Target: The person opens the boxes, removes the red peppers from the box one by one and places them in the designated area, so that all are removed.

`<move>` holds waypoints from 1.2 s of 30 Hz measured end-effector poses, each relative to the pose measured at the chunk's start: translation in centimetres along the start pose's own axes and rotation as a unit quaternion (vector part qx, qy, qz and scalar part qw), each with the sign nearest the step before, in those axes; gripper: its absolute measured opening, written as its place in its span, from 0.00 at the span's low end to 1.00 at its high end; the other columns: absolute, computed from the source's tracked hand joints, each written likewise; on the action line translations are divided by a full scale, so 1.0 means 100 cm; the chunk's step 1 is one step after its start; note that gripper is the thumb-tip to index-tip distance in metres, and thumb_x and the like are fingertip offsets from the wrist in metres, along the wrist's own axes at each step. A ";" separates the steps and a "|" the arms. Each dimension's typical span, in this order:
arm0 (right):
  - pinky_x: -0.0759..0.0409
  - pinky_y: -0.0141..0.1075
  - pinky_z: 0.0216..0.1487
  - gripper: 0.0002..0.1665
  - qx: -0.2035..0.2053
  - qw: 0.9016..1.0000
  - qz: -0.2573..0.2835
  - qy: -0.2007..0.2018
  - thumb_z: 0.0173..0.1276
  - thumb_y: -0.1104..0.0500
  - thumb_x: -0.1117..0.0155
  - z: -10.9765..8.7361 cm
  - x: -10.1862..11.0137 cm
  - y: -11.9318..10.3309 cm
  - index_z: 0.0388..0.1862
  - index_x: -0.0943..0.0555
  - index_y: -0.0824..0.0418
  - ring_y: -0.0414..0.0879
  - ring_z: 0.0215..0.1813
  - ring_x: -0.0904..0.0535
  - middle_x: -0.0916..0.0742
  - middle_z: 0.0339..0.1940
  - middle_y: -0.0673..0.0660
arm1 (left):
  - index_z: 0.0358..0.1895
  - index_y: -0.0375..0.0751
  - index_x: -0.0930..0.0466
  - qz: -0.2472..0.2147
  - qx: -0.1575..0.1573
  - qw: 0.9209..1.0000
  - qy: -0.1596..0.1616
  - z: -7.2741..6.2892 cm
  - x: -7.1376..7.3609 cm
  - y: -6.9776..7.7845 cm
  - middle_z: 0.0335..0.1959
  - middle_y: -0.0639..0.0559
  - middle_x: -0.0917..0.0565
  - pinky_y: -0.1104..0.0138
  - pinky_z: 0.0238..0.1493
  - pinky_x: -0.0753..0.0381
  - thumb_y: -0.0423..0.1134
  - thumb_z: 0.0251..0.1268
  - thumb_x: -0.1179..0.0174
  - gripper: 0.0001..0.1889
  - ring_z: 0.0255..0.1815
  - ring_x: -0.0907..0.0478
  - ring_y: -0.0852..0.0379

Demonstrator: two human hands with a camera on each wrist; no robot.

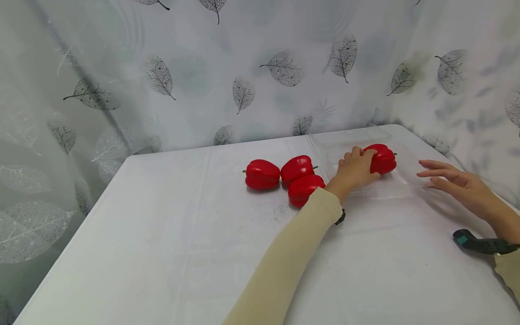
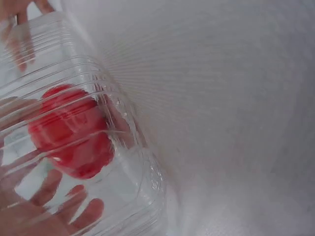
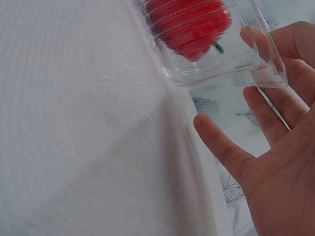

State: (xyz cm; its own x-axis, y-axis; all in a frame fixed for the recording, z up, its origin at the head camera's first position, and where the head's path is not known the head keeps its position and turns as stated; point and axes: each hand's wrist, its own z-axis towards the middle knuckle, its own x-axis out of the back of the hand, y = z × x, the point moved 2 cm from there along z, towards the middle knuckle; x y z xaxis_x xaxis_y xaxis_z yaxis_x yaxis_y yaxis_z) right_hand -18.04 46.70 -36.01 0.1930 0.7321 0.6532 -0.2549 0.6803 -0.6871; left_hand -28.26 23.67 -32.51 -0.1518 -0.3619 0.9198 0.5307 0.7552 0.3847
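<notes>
My left hand (image 1: 355, 170) reaches into a clear plastic box (image 1: 390, 192) and pinches a red bell pepper (image 1: 385, 159) between thumb and index finger. In the left wrist view this bell pepper (image 2: 74, 132) shows through the ribbed box wall, with the other fingers (image 2: 88, 211) spread apart from it. My right hand (image 1: 459, 183) hovers just right of the box, holding nothing, its fingers loosely extended. In the right wrist view the right hand's fingers (image 3: 221, 145) are spread near the box's corner, and the pepper's green stem shows.
Several more red bell peppers (image 1: 262, 174) lie grouped on the white table (image 1: 162, 234) left of the box, one partly behind the left sleeve (image 1: 284, 257). A leaf-patterned curtain (image 1: 195, 90) hangs along the table's back and sides.
</notes>
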 end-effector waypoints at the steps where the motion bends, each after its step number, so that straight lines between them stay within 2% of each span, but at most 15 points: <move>1: 0.32 0.11 0.45 0.16 -0.002 1.000 -0.002 0.001 0.75 0.64 0.46 0.000 0.000 0.000 0.58 0.22 0.68 0.23 0.61 0.38 0.31 0.65 0.30 | 0.69 0.66 0.38 0.013 -0.002 1.000 0.003 0.000 0.000 0.001 0.60 0.64 0.35 0.72 0.51 0.34 0.55 0.60 0.35 0.34 0.57 0.39 0.67; 3: 0.32 0.11 0.44 0.17 -0.007 1.000 -0.005 0.002 0.75 0.64 0.46 0.000 -0.001 0.001 0.58 0.22 0.68 0.23 0.60 0.38 0.31 0.65 0.30 | 0.69 0.66 0.39 0.028 -0.004 1.000 0.008 0.000 -0.001 0.003 0.60 0.64 0.35 0.72 0.53 0.35 0.56 0.61 0.36 0.34 0.58 0.39 0.67; 5: 0.32 0.11 0.44 0.17 -0.013 1.000 -0.009 0.003 0.75 0.63 0.46 0.000 -0.001 0.002 0.58 0.22 0.68 0.22 0.59 0.38 0.31 0.66 0.31 | 0.68 0.65 0.38 0.024 -0.004 1.000 0.012 0.000 0.000 0.004 0.61 0.64 0.35 0.72 0.53 0.35 0.55 0.62 0.36 0.32 0.58 0.39 0.67; 12: 0.33 0.10 0.42 0.18 -0.025 1.000 -0.018 0.004 0.76 0.61 0.46 0.000 -0.001 0.003 0.59 0.23 0.67 0.20 0.58 0.39 0.32 0.67 0.31 | 0.61 0.63 0.32 -0.080 0.019 0.996 0.016 0.006 -0.001 0.003 0.58 0.63 0.32 0.73 0.49 0.29 0.51 0.60 0.32 0.27 0.54 0.33 0.67; 16: 0.32 0.11 0.44 0.17 -0.016 1.000 -0.006 0.003 0.75 0.63 0.46 0.000 -0.002 0.000 0.59 0.23 0.68 0.22 0.59 0.38 0.31 0.66 0.30 | 0.62 0.62 0.33 -0.102 0.032 0.994 0.017 0.008 -0.001 0.002 0.58 0.63 0.31 0.72 0.47 0.27 0.50 0.59 0.32 0.29 0.54 0.32 0.67; 22: 0.32 0.11 0.45 0.16 -0.008 1.000 -0.002 0.000 0.74 0.65 0.45 0.002 -0.002 -0.003 0.58 0.22 0.68 0.22 0.60 0.37 0.31 0.65 0.30 | 0.69 0.66 0.39 -0.102 0.041 0.994 0.018 0.009 -0.002 0.000 0.60 0.62 0.32 0.72 0.48 0.29 0.49 0.59 0.31 0.36 0.57 0.33 0.67; 27: 0.33 0.10 0.45 0.16 -0.007 1.000 -0.008 -0.001 0.74 0.64 0.45 0.003 -0.001 -0.005 0.58 0.22 0.68 0.22 0.60 0.38 0.31 0.65 0.30 | 0.70 0.70 0.40 -0.092 0.041 0.995 0.014 0.009 -0.001 -0.002 0.57 0.61 0.29 0.71 0.48 0.30 0.47 0.62 0.33 0.36 0.54 0.32 0.65; 36: 0.37 0.10 0.42 0.17 -0.027 0.999 -0.027 -0.008 0.75 0.61 0.45 0.000 0.002 -0.004 0.59 0.22 0.65 0.20 0.59 0.39 0.32 0.66 0.30 | 0.70 0.70 0.39 -0.099 0.030 0.995 -0.004 0.009 -0.003 -0.001 0.53 0.61 0.27 0.71 0.47 0.29 0.47 0.63 0.35 0.34 0.52 0.30 0.66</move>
State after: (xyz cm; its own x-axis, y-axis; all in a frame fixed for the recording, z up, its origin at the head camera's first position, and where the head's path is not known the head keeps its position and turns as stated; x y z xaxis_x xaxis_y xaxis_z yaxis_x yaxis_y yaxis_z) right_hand -17.88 46.52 -35.63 0.1892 0.6939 0.6948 -0.1931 0.7200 -0.6666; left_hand -29.01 24.17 -32.74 -0.2556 -0.5027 0.8258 0.4395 0.7003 0.5624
